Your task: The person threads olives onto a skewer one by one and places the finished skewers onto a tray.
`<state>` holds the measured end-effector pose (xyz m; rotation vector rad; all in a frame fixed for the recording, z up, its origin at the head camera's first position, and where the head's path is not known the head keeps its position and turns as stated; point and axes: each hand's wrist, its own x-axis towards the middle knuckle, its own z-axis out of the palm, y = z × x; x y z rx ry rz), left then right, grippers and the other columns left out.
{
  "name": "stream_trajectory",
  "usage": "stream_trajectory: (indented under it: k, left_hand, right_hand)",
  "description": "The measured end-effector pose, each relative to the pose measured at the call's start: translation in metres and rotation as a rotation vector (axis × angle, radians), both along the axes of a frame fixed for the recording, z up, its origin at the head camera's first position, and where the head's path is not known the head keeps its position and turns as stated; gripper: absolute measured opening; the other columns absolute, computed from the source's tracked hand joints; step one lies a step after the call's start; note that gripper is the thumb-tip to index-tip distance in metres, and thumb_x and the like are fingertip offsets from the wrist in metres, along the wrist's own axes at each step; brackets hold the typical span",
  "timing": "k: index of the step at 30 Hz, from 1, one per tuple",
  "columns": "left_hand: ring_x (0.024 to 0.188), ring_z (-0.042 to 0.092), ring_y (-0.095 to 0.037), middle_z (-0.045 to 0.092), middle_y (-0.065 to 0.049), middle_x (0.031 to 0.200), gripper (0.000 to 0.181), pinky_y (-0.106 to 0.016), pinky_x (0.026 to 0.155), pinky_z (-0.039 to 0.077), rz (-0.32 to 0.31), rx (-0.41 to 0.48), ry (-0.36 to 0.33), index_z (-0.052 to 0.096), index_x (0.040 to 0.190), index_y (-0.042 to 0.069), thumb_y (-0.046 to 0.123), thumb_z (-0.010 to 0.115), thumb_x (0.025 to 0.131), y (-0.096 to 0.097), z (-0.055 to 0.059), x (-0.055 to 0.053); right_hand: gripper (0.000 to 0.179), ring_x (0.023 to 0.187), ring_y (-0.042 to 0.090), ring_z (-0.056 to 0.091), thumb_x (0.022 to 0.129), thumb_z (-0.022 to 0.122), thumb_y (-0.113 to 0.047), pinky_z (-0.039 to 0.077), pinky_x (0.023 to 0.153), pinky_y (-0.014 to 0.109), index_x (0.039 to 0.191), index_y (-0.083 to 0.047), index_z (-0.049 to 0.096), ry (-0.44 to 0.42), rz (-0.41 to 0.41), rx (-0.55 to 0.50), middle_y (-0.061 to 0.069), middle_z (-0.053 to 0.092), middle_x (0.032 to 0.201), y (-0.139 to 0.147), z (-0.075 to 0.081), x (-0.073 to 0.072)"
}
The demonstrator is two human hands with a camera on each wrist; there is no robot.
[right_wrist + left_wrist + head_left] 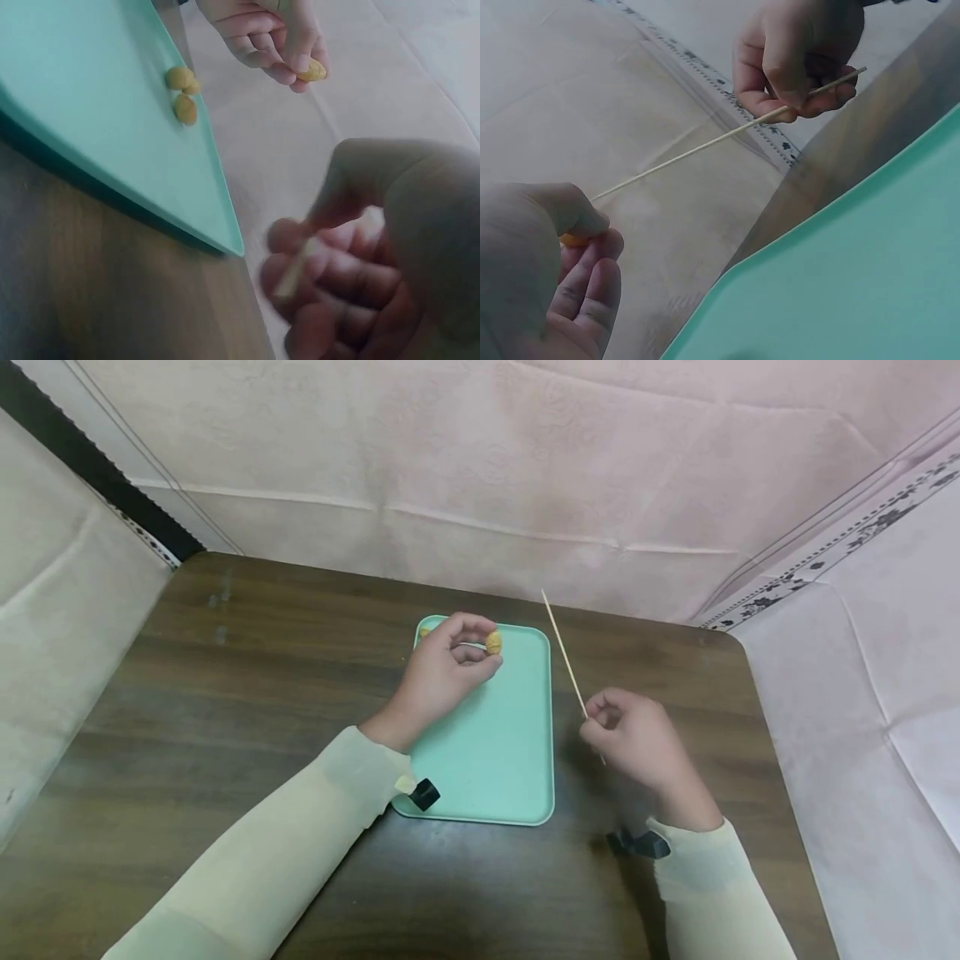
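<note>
My left hand is raised over the upper part of a mint-green tray. Its thumb and fingertips pinch a small, yellow-brown, roundish piece of food. To the right of the tray, my right hand grips a thin wooden skewer near its lower end, with the long part slanting up and away. The head view shows the skewer's tip apart from the piece. On the tray lie several similar yellow-brown pieces, clearest in the right wrist view; my left hand mostly hides them in the head view.
The tray lies on a dark brown wooden table. Pale cloth hangs behind the table and along both sides. Small black devices are strapped at both sleeve cuffs.
</note>
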<state>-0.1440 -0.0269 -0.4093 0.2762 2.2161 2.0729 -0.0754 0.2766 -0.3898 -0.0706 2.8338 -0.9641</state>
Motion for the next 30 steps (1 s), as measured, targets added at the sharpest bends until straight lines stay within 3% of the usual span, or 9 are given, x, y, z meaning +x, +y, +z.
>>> stream_trajectory:
  k: [4, 11, 17, 24, 30]
  left_hand:
    - [0.101, 0.080, -0.021, 0.074, -0.002, 0.128, 0.041, -0.026, 0.085, 0.065, 0.034, 0.036, -0.017, 0.073, 0.134, 0.019, 0.011, 0.090, 0.097, -0.007, -0.005, 0.001]
    - [0.107, 0.080, -0.026, 0.072, -0.006, 0.129, 0.040, -0.025, 0.085, 0.065, 0.078, 0.119, -0.049, 0.073, 0.137, 0.016, 0.014, 0.088, 0.100, -0.019, -0.010, 0.000]
    - [0.118, 0.081, -0.025, 0.074, -0.008, 0.131, 0.036, -0.026, 0.095, 0.065, 0.116, 0.174, -0.032, 0.071, 0.142, 0.013, 0.021, 0.078, 0.108, -0.028, -0.016, -0.001]
    - [0.119, 0.080, -0.019, 0.075, -0.006, 0.132, 0.039, -0.036, 0.097, 0.068, 0.174, 0.142, -0.041, 0.073, 0.143, 0.019, 0.028, 0.083, 0.106, -0.033, -0.018, 0.000]
    - [0.119, 0.079, -0.018, 0.078, -0.005, 0.134, 0.038, -0.045, 0.094, 0.070, 0.204, 0.152, -0.084, 0.076, 0.142, 0.021, 0.026, 0.084, 0.105, -0.036, -0.017, 0.001]
  right_hand:
    - [0.008, 0.077, 0.021, 0.065, 0.095, 0.072, -0.012, 0.054, 0.068, 0.032, 0.101, -0.012, 0.077, 0.127, 0.029, -0.027, 0.001, 0.074, 0.084, -0.008, -0.004, 0.004]
    - [0.015, 0.063, 0.017, 0.058, 0.090, 0.068, -0.003, 0.048, 0.056, 0.028, 0.092, -0.016, 0.075, 0.303, 0.055, -0.060, -0.003, 0.068, 0.074, -0.016, -0.010, 0.010]
    - [0.018, 0.057, 0.013, 0.054, 0.088, 0.067, 0.000, 0.046, 0.051, 0.028, 0.092, -0.015, 0.076, 0.341, 0.096, -0.097, -0.005, 0.065, 0.070, -0.019, -0.013, 0.013]
    - [0.012, 0.060, 0.013, 0.055, 0.096, 0.072, -0.004, 0.049, 0.053, 0.028, 0.094, -0.014, 0.078, 0.353, 0.156, -0.142, -0.008, 0.062, 0.071, -0.023, -0.015, 0.015]
    - [0.012, 0.060, 0.011, 0.053, 0.096, 0.073, -0.005, 0.048, 0.053, 0.027, 0.093, -0.015, 0.078, 0.372, 0.208, -0.151, -0.009, 0.060, 0.070, -0.028, -0.013, 0.016]
